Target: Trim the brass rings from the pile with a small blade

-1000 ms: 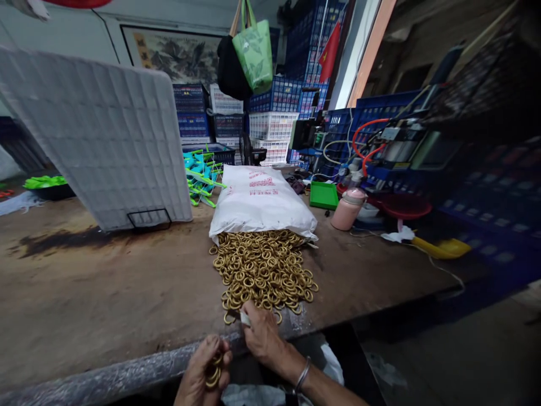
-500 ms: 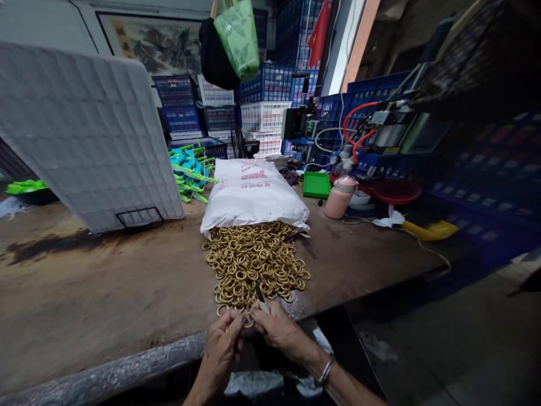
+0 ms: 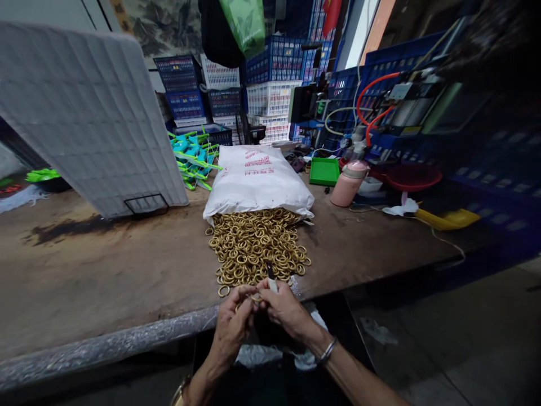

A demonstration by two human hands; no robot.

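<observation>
My left hand [image 3: 231, 324] is closed, its thumb and fingers pinching a gold-coloured ring [image 3: 256, 299] at the table's front edge. Close beside it, my right hand [image 3: 287, 310] is also closed, with a small knife [image 3: 273, 285] gripped in it. The knife's dark blade points up and away, and its pale handle runs into the fingers. The right fingertips meet the ring too, though their exact contact is hard to make out. Just beyond both hands spreads a pile of gold rings [image 3: 253, 245], spilling from the open mouth of a white sack [image 3: 260, 183] with red print.
A white padded panel [image 3: 84, 118] stands on the table [image 3: 105, 276] at left. Blue-green plastic pieces [image 3: 194, 155] lie behind it. To the right are a green tray [image 3: 324, 171], a pink bottle [image 3: 349, 183] and a yellow scoop [image 3: 448, 219]. Stacked crates [image 3: 270, 98] fill the back.
The view has tilted down and shifted slightly left. Both hands remain together at the table edge, with a ring now showing between them. The knife stays in the right hand.
</observation>
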